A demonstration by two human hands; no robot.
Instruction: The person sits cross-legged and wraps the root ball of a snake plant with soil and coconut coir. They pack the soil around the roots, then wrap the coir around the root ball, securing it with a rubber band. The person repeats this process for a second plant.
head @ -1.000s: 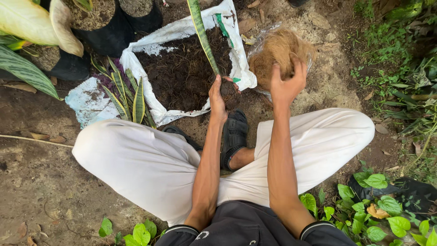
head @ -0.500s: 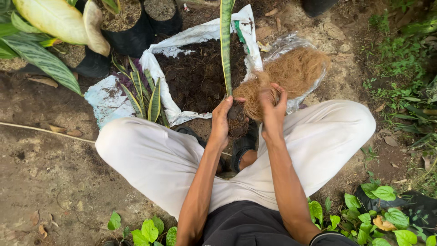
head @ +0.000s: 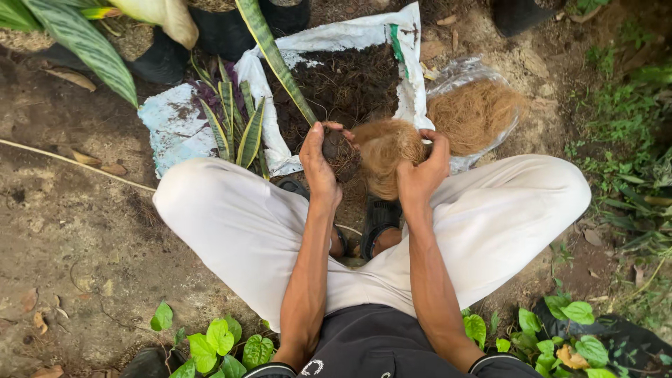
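I sit cross-legged in white trousers on bare soil. My left hand (head: 318, 162) grips the dark root ball (head: 339, 152) of a long striped snake plant leaf (head: 273, 56) that rises toward the top of the view. My right hand (head: 422, 171) holds a wad of brown coconut fibre (head: 383, 148) pressed against that root ball. Just beyond my hands, more coconut fibre (head: 472, 112) lies in a clear plastic bag, to the right of an opened white sack of dark potting soil (head: 350, 77).
Small snake plants (head: 234, 122) lie on a pale sack at the left. Black pots (head: 224, 31) and broad leaves (head: 77, 35) stand at top left. Low green plants (head: 217, 343) grow beside me, with more low green plants (head: 567, 336) and grass at the right.
My right hand took a wad of fibre from the clear bag and brought it down to the plant's root ball. Both hands moved closer to my lap.
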